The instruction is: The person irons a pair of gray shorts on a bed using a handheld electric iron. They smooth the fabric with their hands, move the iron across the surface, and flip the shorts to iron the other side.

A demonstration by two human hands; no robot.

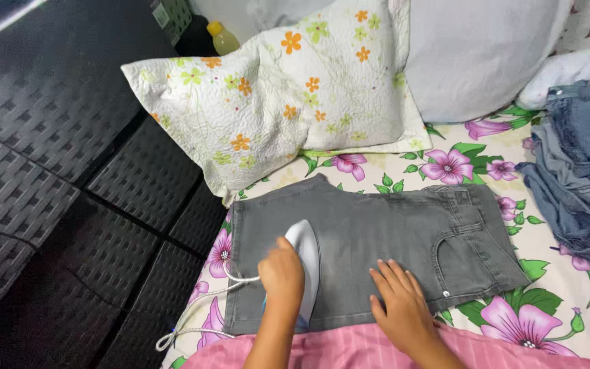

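Pressing grey shorts on a flowered bedsheet.
The left hand (pixel 281 272) grips a white iron (pixel 306 263) standing on the grey shorts (pixel 377 236); the right hand (pixel 401 304) lies flat and released on the cloth beside it, below a floral pillow (pixel 274 96).

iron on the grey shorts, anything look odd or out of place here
Mostly the setup: the iron, gripped by the left hand, works the grey denim shorts directly on a floral bedsheet, not a board. No spill or damage shows.
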